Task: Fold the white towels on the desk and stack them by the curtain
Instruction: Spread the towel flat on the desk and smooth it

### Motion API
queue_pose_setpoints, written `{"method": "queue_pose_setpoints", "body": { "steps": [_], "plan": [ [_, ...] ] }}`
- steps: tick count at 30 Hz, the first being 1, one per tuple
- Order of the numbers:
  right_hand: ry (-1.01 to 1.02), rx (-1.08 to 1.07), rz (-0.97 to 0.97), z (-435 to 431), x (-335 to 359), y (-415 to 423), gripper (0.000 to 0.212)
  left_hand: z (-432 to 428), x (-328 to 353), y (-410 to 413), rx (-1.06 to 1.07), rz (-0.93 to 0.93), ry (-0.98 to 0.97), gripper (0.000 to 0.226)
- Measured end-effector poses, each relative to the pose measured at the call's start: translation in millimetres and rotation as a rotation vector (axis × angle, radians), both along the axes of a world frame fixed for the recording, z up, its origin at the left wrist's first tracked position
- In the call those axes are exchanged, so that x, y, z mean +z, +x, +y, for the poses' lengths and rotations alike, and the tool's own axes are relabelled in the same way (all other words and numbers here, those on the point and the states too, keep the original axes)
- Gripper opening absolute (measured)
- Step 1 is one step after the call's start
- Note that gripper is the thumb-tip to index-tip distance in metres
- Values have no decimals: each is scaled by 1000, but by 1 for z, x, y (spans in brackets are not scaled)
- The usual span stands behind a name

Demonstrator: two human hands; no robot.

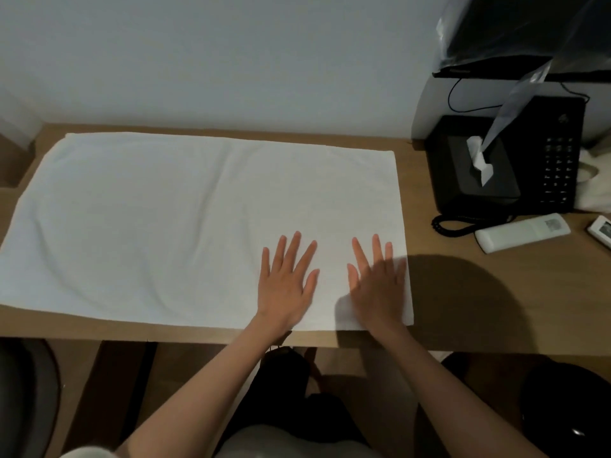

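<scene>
left hand (pixel 287 285) fingers straight, flat on towel (pixel 165 226) | right hand (pixel 377 285) fingers straight, flat at right edge | towel spread on surface (pixel 496 292), mostly left of fingers

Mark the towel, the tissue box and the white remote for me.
towel (pixel 148 219): head view, bare middle of the spread cloth.
tissue box (pixel 463 170): head view, black top left of the tissue.
white remote (pixel 522 232): head view, middle of its body.
</scene>
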State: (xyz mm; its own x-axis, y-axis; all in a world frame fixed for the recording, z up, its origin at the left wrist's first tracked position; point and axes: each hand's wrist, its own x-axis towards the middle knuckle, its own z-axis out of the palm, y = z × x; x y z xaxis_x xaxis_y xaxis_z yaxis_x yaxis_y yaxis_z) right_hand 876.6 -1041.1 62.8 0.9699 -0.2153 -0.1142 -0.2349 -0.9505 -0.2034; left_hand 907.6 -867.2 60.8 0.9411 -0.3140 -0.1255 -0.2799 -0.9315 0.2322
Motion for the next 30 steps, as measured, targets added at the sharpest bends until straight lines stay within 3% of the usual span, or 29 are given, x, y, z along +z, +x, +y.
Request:
{"method": "queue_pose_setpoints", "body": {
  "steps": [12, 16, 30],
  "plan": [
    [-85, 21, -41, -6, 9, -19, 56, 24, 15, -13, 18, -9, -144, 53],
    [-86, 100, 11, 34, 16, -9, 60, 62, 29, -6, 96, -84, -100, 55],
    [43, 403, 8, 229, 27, 36, 55, 233, 39, 25, 354, -93, -8, 56]
  ]
}}
